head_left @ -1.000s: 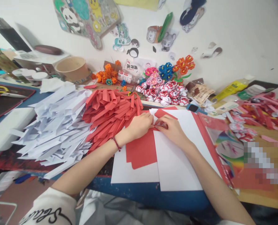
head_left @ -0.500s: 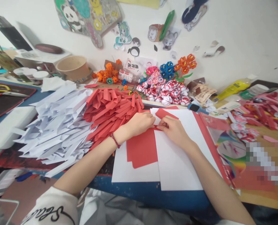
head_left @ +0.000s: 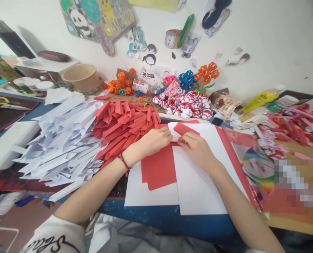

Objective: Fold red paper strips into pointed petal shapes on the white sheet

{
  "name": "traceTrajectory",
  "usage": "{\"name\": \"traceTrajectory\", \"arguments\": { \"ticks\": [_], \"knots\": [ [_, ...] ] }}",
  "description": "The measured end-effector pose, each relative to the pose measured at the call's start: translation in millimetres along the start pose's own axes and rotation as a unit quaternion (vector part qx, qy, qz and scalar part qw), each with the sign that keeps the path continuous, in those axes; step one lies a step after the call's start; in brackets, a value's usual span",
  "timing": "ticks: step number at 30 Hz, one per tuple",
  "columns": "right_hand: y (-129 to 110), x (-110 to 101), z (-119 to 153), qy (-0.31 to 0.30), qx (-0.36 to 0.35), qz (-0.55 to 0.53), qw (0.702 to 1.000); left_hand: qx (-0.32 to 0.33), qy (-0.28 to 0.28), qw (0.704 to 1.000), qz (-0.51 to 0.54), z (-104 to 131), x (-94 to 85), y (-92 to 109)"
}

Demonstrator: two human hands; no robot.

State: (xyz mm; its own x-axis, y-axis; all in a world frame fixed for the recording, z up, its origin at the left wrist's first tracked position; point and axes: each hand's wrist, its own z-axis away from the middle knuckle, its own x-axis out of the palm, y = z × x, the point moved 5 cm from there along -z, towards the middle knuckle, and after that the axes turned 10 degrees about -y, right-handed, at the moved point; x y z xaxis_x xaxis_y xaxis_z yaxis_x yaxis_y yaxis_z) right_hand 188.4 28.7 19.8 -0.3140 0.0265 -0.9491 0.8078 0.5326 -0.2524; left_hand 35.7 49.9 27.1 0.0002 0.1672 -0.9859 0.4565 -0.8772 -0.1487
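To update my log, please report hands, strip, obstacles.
Left hand and right hand pinch red strip. Strip spans between them, over paper sheets. No obstruction seen.

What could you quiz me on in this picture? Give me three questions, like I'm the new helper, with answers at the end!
1. True or false: a thin dark red cord bracelet is around the person's left wrist.
2. What colour are the folded paper strips heaped just left of the pile of folded red paper strips? A) blue B) white C) green
3. What is between the fingertips of the left hand and right hand?

Key:
1. True
2. B
3. A narrow red paper strip
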Motion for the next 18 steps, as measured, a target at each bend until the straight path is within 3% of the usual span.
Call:
{"name": "traceTrajectory", "arguments": {
  "ticks": [9,18],
  "knots": [
    [-19.7,6.5,-7.6,-0.015,-0.064,0.135,0.989,-0.003,0.013,1.0,-0.014,-10.8,4.9,10.5],
    [-12.2,-1.9,2.1,-0.033,-0.061,0.143,0.987,-0.003,-0.003,1.0,-0.029,-1.3,-4.1,7.0]
  ]
}}
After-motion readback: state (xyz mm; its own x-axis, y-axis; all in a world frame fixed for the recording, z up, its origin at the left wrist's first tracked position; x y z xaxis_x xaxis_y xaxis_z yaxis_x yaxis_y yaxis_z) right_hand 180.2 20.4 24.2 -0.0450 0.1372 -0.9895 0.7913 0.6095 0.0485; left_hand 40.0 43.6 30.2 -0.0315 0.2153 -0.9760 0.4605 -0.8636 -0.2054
